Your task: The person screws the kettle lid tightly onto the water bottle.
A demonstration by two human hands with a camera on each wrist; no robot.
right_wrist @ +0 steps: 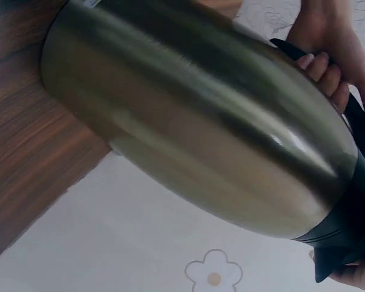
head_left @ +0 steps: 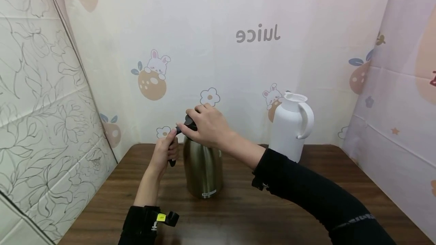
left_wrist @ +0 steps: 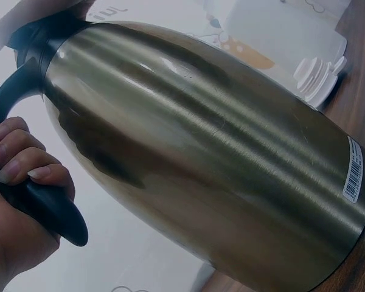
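A metallic gold-brown thermos jug (head_left: 203, 171) stands upright on the wooden table, with a black lid (head_left: 190, 123) and a black handle (left_wrist: 39, 207) on its left side. My left hand (head_left: 165, 151) grips this handle, its fingers wrapped round it, as the left wrist view shows closely. Over the top, my right hand (head_left: 209, 126) holds the lid, with fingers on the far side and the thumb on the near side. The palm hides most of the lid in the head view. A barcode sticker (left_wrist: 353, 169) sits low on the jug's body.
To the right, behind my right forearm, stands a white jug (head_left: 287, 131) with its handle facing right. A small white screw lid (left_wrist: 319, 80) lies on the table by it in the left wrist view. Printed curtains (head_left: 218, 48) enclose the dark wooden table (head_left: 238, 214).
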